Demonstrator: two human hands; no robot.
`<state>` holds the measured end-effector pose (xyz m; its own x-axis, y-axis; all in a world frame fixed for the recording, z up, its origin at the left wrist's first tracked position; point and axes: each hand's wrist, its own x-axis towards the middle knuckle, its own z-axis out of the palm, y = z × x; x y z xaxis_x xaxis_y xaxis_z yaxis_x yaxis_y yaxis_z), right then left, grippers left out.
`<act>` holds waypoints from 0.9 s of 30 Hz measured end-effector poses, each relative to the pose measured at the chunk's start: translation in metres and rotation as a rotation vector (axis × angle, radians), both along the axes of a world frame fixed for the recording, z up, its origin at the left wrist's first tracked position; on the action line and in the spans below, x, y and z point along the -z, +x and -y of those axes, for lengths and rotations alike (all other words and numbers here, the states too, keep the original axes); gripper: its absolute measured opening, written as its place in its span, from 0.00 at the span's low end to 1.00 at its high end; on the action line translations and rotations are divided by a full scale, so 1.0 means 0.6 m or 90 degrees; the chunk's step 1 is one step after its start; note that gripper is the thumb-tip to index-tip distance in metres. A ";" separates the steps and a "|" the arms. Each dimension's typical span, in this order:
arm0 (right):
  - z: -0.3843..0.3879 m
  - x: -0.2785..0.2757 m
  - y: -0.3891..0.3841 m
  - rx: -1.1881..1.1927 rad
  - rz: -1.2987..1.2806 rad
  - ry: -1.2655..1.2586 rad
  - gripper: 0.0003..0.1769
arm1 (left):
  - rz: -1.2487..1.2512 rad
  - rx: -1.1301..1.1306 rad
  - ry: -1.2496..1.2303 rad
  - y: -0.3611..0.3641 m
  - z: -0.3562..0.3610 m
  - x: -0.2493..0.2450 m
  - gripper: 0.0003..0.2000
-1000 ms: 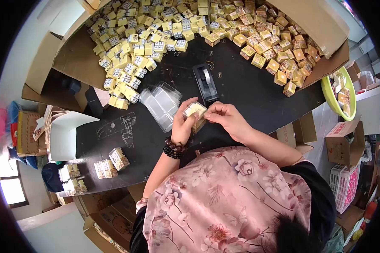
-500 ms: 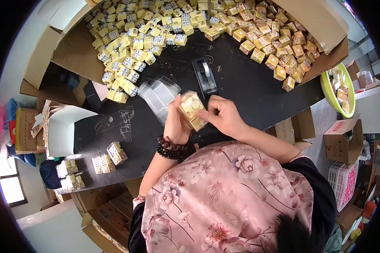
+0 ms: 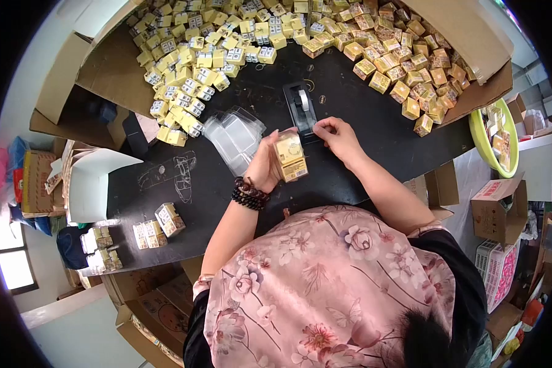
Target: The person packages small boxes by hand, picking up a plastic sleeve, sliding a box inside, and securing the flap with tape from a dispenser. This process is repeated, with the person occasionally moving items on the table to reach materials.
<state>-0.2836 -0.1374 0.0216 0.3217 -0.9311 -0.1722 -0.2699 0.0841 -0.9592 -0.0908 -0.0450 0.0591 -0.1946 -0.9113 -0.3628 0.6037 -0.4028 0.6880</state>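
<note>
My left hand [image 3: 267,161] is wrapped round a pack of yellow printed boxes [image 3: 292,158], held tilted above the table edge. Clear wrapping seems to cover the pack. To its right, my right hand [image 3: 338,138] is closed in a pinch by the front end of the black tape dispenser [image 3: 300,110]. Whatever sits between those fingertips is too small to make out. A white roll of tape [image 3: 303,100] sits in the dispenser. Flat clear plastic sleeves [image 3: 234,140] lie to the left of my left hand.
Heaps of yellow-and-white boxes [image 3: 205,58] and orange-gold boxes [image 3: 405,67] cover the back of the black table [image 3: 251,95]. Finished-looking packs [image 3: 169,219] stand at the front left. A yellow-green basin [image 3: 514,153] and an open carton [image 3: 502,208] are at the right.
My right hand has left the pack and moved up and right to the tape dispenser. My left hand has shifted slightly right, turning the pack more upright.
</note>
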 end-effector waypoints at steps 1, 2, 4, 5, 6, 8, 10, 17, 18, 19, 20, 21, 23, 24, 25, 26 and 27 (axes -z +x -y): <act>0.002 -0.010 0.003 0.002 0.001 -0.001 0.09 | 0.001 0.002 -0.001 0.003 0.008 0.023 0.30; 0.004 -0.027 0.005 -0.015 0.038 0.109 0.08 | 0.000 0.033 0.003 0.005 0.016 0.040 0.30; 0.015 -0.031 0.002 -0.027 0.075 0.217 0.06 | -0.029 0.076 -0.007 0.005 0.024 0.054 0.29; 0.024 -0.018 -0.001 -0.031 0.164 0.290 0.06 | -0.029 0.080 -0.008 0.003 0.026 0.054 0.29; 0.030 -0.008 -0.005 -0.034 0.254 0.363 0.05 | 0.005 0.094 -0.006 0.002 0.025 0.053 0.30; 0.016 -0.019 -0.003 0.005 0.316 0.362 0.04 | 0.034 0.108 0.001 -0.002 0.025 0.050 0.31; -0.003 -0.032 -0.006 0.039 0.376 0.362 0.04 | 0.008 0.099 0.003 -0.002 0.025 0.054 0.31; -0.037 0.038 -0.015 0.056 0.212 0.272 0.05 | -0.092 0.073 0.049 -0.005 0.030 0.051 0.30; -0.037 0.049 -0.017 0.054 0.212 0.262 0.05 | -0.106 0.057 0.074 -0.006 0.026 0.042 0.31; -0.037 0.054 -0.018 0.053 0.213 0.253 0.04 | -0.161 0.038 0.057 -0.002 0.018 0.041 0.31; -0.045 0.036 -0.020 0.051 0.215 0.251 0.04 | -0.216 0.019 0.037 0.004 0.009 0.034 0.31; -0.060 0.016 -0.026 0.014 0.276 0.269 0.04 | -0.197 -0.026 0.045 0.008 -0.001 0.024 0.30; -0.089 -0.029 -0.024 -0.111 0.363 0.226 0.05 | -0.231 -0.083 0.037 0.018 -0.018 0.017 0.31; -0.101 -0.052 -0.016 -0.115 0.360 0.235 0.05 | -0.218 -0.091 0.028 0.020 -0.027 0.011 0.31; -0.110 -0.075 -0.007 -0.144 0.306 0.184 0.06 | -0.218 -0.097 0.031 0.017 -0.036 0.006 0.31; -0.114 -0.088 0.002 -0.172 0.253 0.126 0.08 | -0.213 -0.112 0.037 0.012 -0.040 -0.001 0.31; -0.116 -0.089 0.009 -0.175 0.255 0.123 0.08 | -0.207 -0.126 0.041 0.009 -0.042 -0.006 0.31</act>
